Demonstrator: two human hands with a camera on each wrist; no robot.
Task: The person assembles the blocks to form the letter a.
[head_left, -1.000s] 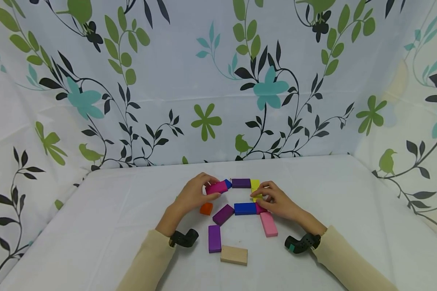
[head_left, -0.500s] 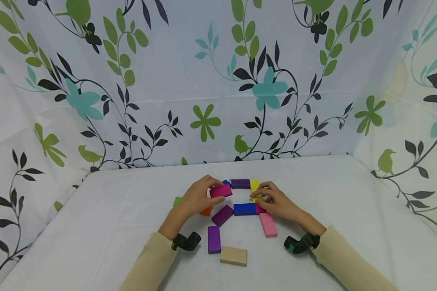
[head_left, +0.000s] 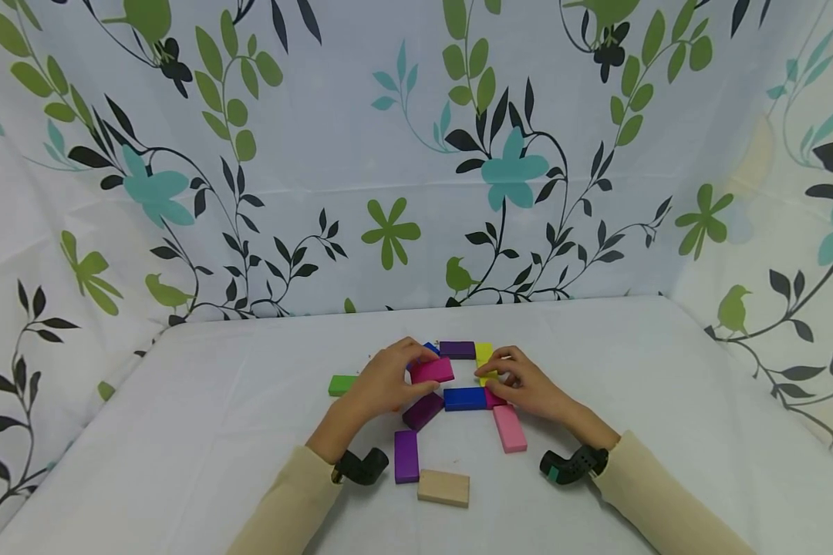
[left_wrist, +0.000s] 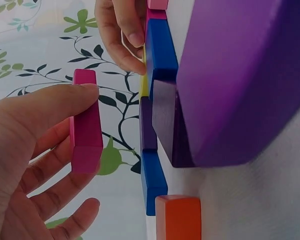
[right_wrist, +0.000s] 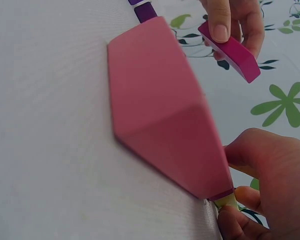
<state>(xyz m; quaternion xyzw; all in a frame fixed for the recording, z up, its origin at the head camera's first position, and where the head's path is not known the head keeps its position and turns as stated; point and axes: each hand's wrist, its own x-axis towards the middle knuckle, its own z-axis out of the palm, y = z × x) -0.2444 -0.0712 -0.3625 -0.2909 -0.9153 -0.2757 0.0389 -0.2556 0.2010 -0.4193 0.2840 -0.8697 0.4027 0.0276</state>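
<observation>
My left hand [head_left: 385, 381] pinches a magenta block [head_left: 433, 370] between thumb and fingers, raised off the table in the left wrist view. Curled fingers of my right hand [head_left: 531, 389] lie round the yellow block [head_left: 483, 353], partly covering it. A second magenta block [head_left: 494, 399] shows beside that hand, between a long blue block [head_left: 465, 398] and a pink block [head_left: 510, 428]. Behind the held block are a dark purple block [head_left: 456, 350] and another blue block [left_wrist: 154, 182], mostly hidden in the head view. A tilted purple block [head_left: 423, 412] lies below my left thumb.
Nearer the body lie an upright-set purple block [head_left: 406, 456] and a plain wooden block [head_left: 444, 488]. A green block [head_left: 342, 385] is left of my left hand. An orange block [left_wrist: 180, 217] shows in the left wrist view. Patterned cloth [head_left: 389, 154] hangs behind the table.
My left hand has carried the magenta block rightward and toward the body, away from the far blue block. It now covers the orange block and reveals the green one. My right hand stays put.
</observation>
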